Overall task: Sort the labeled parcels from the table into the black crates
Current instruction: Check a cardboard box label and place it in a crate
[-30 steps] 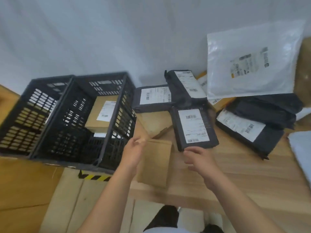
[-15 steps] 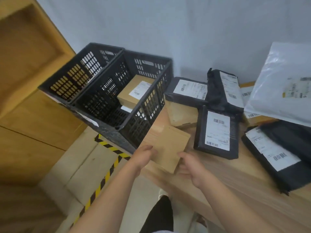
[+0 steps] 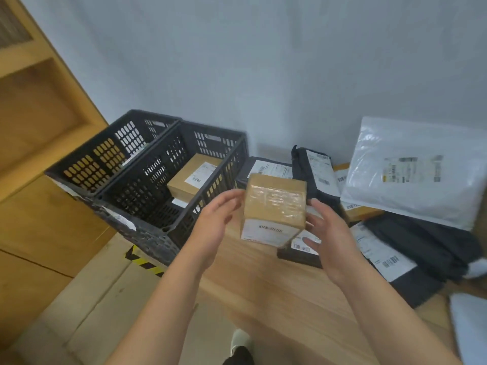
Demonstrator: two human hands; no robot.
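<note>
At far left stand two black crates side by side: the left crate looks nearly empty, while the right crate already holds a brown labelled box with something pale under it. Just right of them, over the wooden table, the left hand is spread with fingers apart, near the left face of a small taped cardboard box but seemingly not gripping it. The box is raised above the table, tilted so its white label faces the person. The right hand cups its right and lower side, fingers loosely curled against it; whether it bears the full weight cannot be told.

The step in hand appears to be reading the label to choose a crate. Next, a firm hold and a carry leftwards over a crate rim is called for. Further right lie black mailers and a white poly mailer, unsorted.
</note>
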